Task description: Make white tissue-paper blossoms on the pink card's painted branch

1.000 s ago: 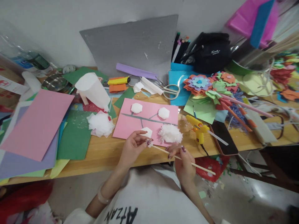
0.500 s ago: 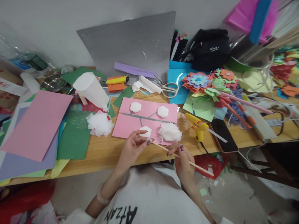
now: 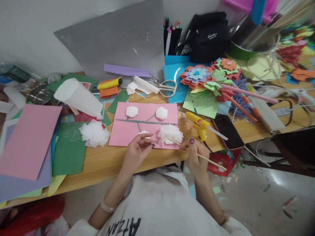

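Observation:
A pink card [image 3: 128, 131] lies at the table's near edge, with a grey-green branch drawn across it and two flat white paper hexagons [image 3: 132, 111] stuck on. A fluffy white tissue flower [image 3: 170, 133] sits at its lower right. My right hand [image 3: 195, 159] grips a thin wooden stick [image 3: 209, 160], whose far tip touches the fluffy flower. My left hand [image 3: 136, 151] pinches a small white paper piece [image 3: 144, 132] on the card's lower edge, just left of the flower.
A yellow glue gun [image 3: 199, 126] and a black phone [image 3: 226, 130] lie right of the card. Scissors [image 3: 167, 88], a yellow knife, a white paper roll [image 3: 77, 96], loose tissue [image 3: 94, 133], coloured sheets [image 3: 27, 141] and paper flowers [image 3: 197, 74] crowd the table.
The stick's tip has moved from my left fingers up and right into the fluffy flower. The view has shifted, so everything sits further left.

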The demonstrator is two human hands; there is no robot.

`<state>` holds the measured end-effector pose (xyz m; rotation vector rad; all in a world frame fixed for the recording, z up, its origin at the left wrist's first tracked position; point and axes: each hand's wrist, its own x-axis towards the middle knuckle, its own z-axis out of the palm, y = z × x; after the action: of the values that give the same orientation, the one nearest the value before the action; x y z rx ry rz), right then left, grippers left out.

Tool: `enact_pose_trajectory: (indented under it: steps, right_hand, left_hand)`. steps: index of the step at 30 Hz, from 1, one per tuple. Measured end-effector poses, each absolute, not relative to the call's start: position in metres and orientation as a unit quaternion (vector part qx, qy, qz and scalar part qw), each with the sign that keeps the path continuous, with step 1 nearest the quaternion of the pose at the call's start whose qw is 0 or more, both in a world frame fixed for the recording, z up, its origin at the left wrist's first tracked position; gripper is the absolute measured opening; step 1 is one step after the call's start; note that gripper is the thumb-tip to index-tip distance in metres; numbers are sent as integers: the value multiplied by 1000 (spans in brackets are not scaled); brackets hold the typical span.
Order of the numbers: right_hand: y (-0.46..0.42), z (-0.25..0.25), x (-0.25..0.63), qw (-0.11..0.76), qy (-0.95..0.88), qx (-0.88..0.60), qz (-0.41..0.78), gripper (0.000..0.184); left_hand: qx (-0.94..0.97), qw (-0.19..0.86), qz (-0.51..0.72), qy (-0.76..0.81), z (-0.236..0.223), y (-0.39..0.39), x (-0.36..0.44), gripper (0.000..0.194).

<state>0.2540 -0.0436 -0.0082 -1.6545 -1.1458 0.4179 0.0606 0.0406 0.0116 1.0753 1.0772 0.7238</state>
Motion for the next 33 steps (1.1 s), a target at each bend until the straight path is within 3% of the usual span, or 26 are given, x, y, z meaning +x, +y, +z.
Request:
enact_pose_trajectory:
  steps: [6, 19, 28, 33]
  right_hand:
    - [-36, -5, 255, 463, -549, -678, 158, 40]
    - [-46, -4, 256, 433, -576, -671, 174, 36]
    - [-35, 12, 258, 454, -596, -650, 127, 38]
    - [-18, 10, 257, 400, -637, -648, 120, 41]
  left_hand:
    - [500, 668, 300, 463, -1, 46, 82, 36]
    - [603, 517, 283, 537, -22, 56, 106, 39]
    - [621, 498, 272, 541, -26, 53, 104, 39]
    - [619, 507, 275, 533, -25, 54, 104, 39]
